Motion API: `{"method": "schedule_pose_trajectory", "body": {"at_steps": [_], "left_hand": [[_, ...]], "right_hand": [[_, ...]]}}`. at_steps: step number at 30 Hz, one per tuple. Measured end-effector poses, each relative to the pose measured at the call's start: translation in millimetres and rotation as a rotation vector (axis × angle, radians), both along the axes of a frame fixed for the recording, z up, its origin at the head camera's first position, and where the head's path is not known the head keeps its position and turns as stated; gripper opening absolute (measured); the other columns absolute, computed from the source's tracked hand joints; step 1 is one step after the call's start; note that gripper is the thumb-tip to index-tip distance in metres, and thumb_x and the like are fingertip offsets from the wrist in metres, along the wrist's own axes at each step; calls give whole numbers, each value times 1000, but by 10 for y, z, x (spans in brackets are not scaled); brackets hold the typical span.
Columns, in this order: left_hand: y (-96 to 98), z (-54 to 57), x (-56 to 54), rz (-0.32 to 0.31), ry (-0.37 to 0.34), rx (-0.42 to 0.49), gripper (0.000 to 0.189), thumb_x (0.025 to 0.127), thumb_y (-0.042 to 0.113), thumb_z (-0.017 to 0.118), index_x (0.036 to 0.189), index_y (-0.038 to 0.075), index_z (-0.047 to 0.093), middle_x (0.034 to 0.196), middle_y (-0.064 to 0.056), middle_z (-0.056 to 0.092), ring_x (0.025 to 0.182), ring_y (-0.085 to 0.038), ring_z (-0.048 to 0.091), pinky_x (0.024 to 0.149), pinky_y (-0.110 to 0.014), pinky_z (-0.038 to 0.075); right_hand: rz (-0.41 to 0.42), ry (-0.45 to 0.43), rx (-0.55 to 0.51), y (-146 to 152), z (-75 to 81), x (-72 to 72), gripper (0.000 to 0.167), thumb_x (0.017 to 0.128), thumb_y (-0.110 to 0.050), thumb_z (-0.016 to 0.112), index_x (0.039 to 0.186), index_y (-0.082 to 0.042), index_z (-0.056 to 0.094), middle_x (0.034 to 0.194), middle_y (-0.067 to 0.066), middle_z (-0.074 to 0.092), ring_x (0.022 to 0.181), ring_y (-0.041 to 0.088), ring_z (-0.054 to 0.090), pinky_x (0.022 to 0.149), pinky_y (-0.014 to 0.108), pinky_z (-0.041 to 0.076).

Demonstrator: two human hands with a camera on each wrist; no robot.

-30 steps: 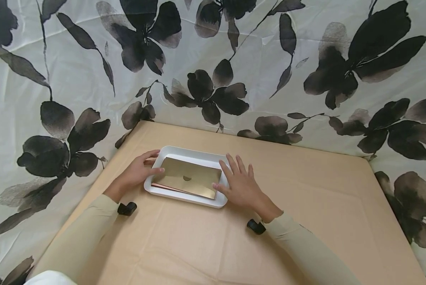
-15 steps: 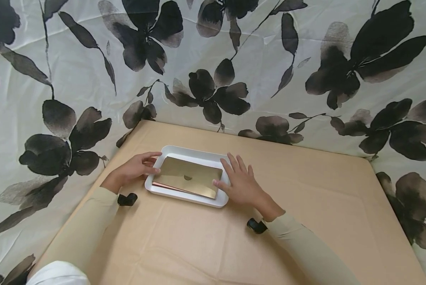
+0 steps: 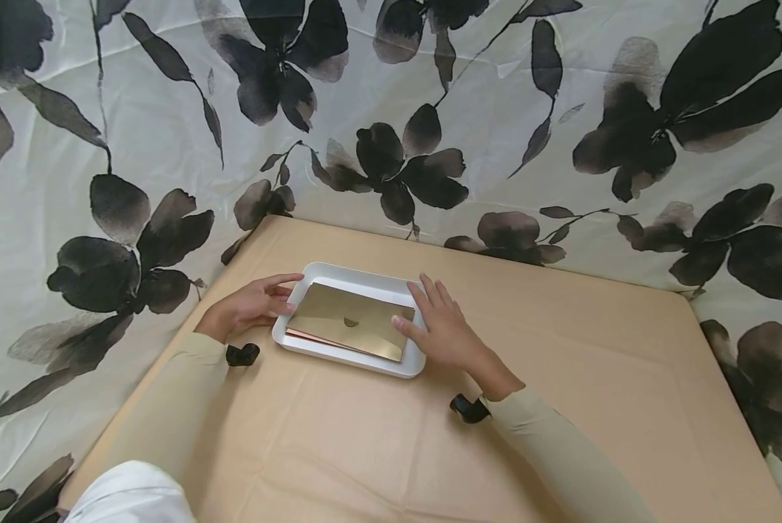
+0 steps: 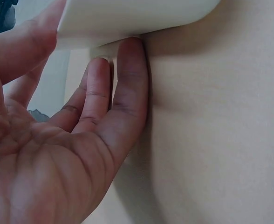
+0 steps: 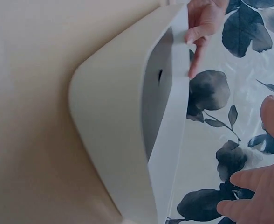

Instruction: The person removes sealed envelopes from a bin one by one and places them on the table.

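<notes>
A white rectangular tray (image 3: pixel 348 365) with rounded corners rests on the tan-covered table. In it lies a flat gold rectangular piece (image 3: pixel 339 312) with a small dark half-moon mark, and a reddish edge shows beneath its near side. My left hand (image 3: pixel 250 305) is at the tray's left end, thumb at the rim. In the left wrist view its fingers (image 4: pixel 132 79) reach to the lower part of the white wall, fairly straight. Over the tray's right end, my right hand (image 3: pixel 450 330) has its fingers spread and extended, with nothing held.
Tan cloth or paper covers the table (image 3: pixel 528 341). A floral sheet (image 3: pixel 496 131) hangs behind it and along both sides. A dark wrist camera (image 3: pixel 243 354) sits on the left wrist and another camera (image 3: pixel 469 409) on the right.
My left thumb has drawn back leftward from over the tray's inside to its rim. The right hand stays spread at the right end. The whole head view has shifted slightly.
</notes>
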State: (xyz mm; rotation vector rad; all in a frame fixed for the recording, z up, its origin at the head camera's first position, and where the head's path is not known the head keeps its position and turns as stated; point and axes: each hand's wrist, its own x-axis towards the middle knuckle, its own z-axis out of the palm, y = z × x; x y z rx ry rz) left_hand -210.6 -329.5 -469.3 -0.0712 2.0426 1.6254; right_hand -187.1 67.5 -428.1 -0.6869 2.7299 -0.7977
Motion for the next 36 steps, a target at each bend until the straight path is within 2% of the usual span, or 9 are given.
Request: {"method": "schedule_pose_trajectory", "body": {"at_steps": [6,12,16,21,25,28,32,36], "left_hand": [[12,6,11,4,-1,-11,80,100,4,65,167,23,25,163,-26,32,129,-29,55,94,-37,58],[17,29,21,17,-9,-13,80,101,4,64,168,23,23,166,-27,28,132,-32,53,96,-37,58],[34,36,28,32,-24,-19,80,101,5,65,167,23,24,167,-26,27,133,-33,52,96,-37,58],[59,34,21,50,-22,-33,79,101,5,64,167,25,26,165,-25,29,132,-31,53,94,-36,59],[67,50,13,57,-24,-44,78,101,4,64,166,26,27,165,-24,32,131,-31,55,93,-36,59],[70,57,17,55,-30,-41,79,101,4,64,167,25,26,165,-25,30,129,-30,55,93,-37,59],[75,59,17,54,-32,-33,79,101,4,64,167,25,26,166,-25,27,127,-29,56,93,-36,59],[73,53,15,64,-40,-22,80,100,3,65,167,25,26,167,-25,27,127,-28,55,92,-36,59]], "right_hand": [[-16,-64,-104,-37,13,-57,80,105,-56,50,167,-14,22,177,15,7,163,43,1,125,74,13],[-30,-110,-198,-70,27,-93,76,107,-54,48,166,-13,25,176,15,10,163,40,9,126,70,16],[-54,-177,-277,-93,34,-92,74,108,-54,45,166,-13,26,177,14,9,163,40,11,127,68,15],[-97,-316,-413,-102,74,-70,70,109,-54,41,166,-16,26,176,10,16,164,35,12,130,63,14],[-137,-468,-577,-90,118,-70,71,110,-55,35,166,-13,23,174,9,21,164,31,14,131,58,16],[-182,-574,-688,-78,145,-75,74,111,-56,34,167,-11,19,175,9,17,164,33,11,130,58,19],[-264,-666,-765,-77,166,-78,72,110,-51,41,168,-18,15,177,6,9,164,38,5,128,63,21],[-299,-720,-792,-114,161,-67,77,107,-38,52,169,-19,10,178,8,3,164,39,4,128,64,21]]}}
